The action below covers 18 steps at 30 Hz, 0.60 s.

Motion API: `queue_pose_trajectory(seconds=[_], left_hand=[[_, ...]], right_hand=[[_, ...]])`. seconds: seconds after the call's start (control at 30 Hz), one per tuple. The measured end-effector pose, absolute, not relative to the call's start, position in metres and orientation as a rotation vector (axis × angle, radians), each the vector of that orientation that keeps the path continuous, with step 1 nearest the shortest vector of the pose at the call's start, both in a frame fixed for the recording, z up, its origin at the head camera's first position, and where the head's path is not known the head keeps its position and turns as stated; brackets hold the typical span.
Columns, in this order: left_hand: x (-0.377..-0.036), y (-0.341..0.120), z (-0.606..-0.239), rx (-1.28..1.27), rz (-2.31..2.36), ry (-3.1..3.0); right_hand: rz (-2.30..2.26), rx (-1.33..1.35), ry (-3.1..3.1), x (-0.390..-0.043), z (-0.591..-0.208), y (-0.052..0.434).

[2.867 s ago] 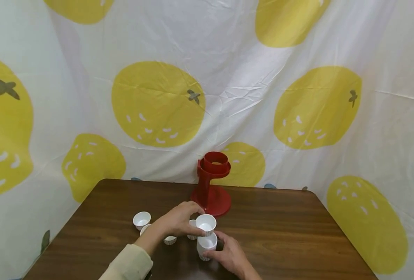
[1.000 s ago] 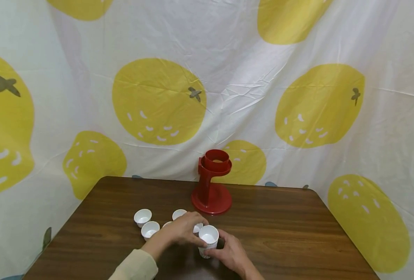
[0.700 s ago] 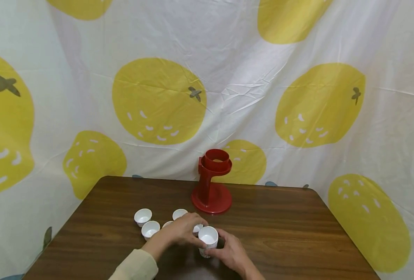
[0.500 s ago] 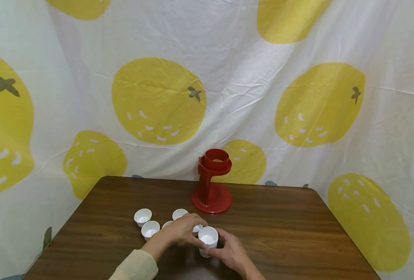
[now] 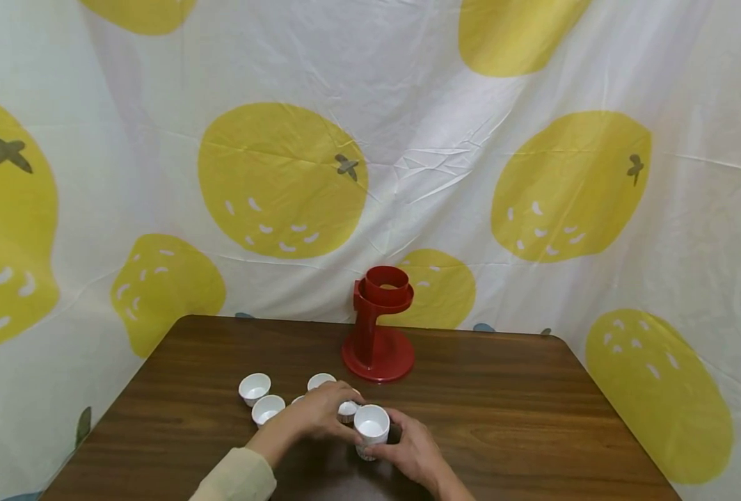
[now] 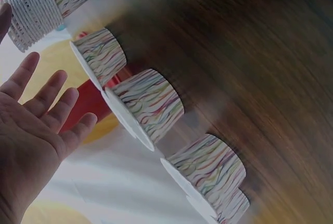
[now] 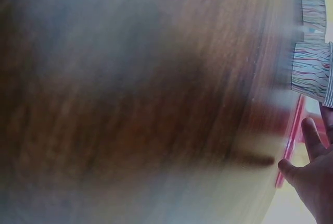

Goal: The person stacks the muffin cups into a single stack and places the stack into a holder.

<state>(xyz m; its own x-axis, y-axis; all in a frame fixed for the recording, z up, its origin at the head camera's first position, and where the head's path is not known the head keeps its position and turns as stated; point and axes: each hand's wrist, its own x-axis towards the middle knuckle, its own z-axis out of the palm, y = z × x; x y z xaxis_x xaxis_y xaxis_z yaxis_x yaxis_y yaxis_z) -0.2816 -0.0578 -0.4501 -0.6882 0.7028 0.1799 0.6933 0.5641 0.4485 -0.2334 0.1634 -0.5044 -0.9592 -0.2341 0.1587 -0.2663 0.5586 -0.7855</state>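
Note:
My right hand [image 5: 417, 449] pinches the side of an upright stack of white paper baking cups [image 5: 372, 426] near the table's front. In the left wrist view that stack [image 6: 36, 13] shows several rims nested close together and coloured wavy lines on its outside. Just left of it, my left hand [image 5: 320, 412] is spread around the stack's left side; in the left wrist view its fingers [image 6: 65, 109] are extended and hold nothing. Single baking cups stand nearby, one [image 5: 348, 412] right behind the stack, another [image 5: 321, 382] behind my left hand, which partly hides them.
Further left stand two more cups, one at the back [image 5: 254, 388] and one nearer [image 5: 268, 410]. A red plastic stand [image 5: 379, 348] with a ring-shaped top is at the table's back. Behind the brown wooden table [image 5: 502, 403] hangs a lemon-print cloth [image 5: 420, 90].
Earlier my left hand held a baking cup above the stack; that cup now sits in the stack. The left hand has just drawn slightly left. The right hand has stayed on the stack.

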Motion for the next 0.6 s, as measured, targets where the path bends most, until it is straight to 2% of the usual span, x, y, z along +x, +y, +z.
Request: queue_pose_trajectory(seconds=[0.6], left_hand=[[-0.279, -0.08, -0.444, 1.205, 0.827, 2.797]], right_hand=[[1.408, 0.402, -2.753, -0.23, -0.502, 0.162]])
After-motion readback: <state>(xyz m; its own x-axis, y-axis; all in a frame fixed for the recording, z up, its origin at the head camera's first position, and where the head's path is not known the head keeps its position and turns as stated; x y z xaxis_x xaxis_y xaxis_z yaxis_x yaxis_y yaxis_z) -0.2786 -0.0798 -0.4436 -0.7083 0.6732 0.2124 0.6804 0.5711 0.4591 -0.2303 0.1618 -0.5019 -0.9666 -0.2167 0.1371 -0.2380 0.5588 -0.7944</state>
